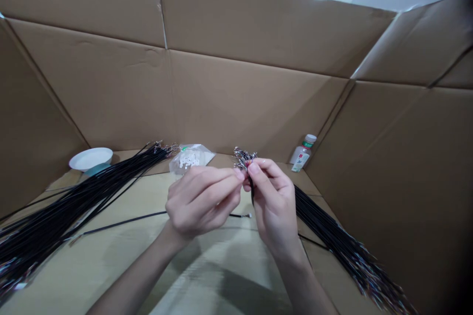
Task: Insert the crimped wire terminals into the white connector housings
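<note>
My right hand (275, 202) pinches a thin black cable (252, 192) near its end, where fine coloured wires show between thumb and forefinger. Close against it, my left hand (205, 199) is closed in a pinch, its fingertips meeting the right hand's at the wire ends. Whatever sits between the left fingertips is too small and covered to make out. Below the hands lies a single black cable (125, 221), passing behind my left hand, with a small white connector (250, 215) at its right end.
A big bundle of black cables (99, 192) lies left; another bundle (325, 231) spreads right, its far ends behind my hands. At the back stand a white bowl (90, 158), a clear bag of small white parts (190, 157) and a bottle (303, 153). Cardboard walls (258, 93) surround the surface.
</note>
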The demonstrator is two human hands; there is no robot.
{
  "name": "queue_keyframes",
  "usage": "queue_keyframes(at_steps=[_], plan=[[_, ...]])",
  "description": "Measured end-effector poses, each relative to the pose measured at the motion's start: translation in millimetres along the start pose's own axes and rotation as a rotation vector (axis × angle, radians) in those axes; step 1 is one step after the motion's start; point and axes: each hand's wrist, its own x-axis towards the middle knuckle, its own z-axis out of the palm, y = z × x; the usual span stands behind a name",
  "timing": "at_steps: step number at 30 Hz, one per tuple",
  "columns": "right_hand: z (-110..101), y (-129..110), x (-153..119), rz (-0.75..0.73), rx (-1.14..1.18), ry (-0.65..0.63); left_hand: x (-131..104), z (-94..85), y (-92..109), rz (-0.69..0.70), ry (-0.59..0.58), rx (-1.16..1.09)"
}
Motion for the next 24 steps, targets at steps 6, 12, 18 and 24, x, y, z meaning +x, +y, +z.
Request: queue_keyframes(at_steps=[6,12,18,24], plan=[[1,-1,-1,-0.026,-0.077,-0.007,16,-7.9,15,-0.263,-0.124,-0.140],[6,-4,-2,-0.077,-0.159,-0.012,30,-19.7,24,-0.397,-0.290,-0.194],[8,-7,-4,-0.049,-0.201,-0.015,34,-22.2,22,-0.306,-0.287,-0.201],[5,-4,-3,-0.003,-0.143,-0.035,32,-22.3,17,-0.125,-0.259,-0.168]])
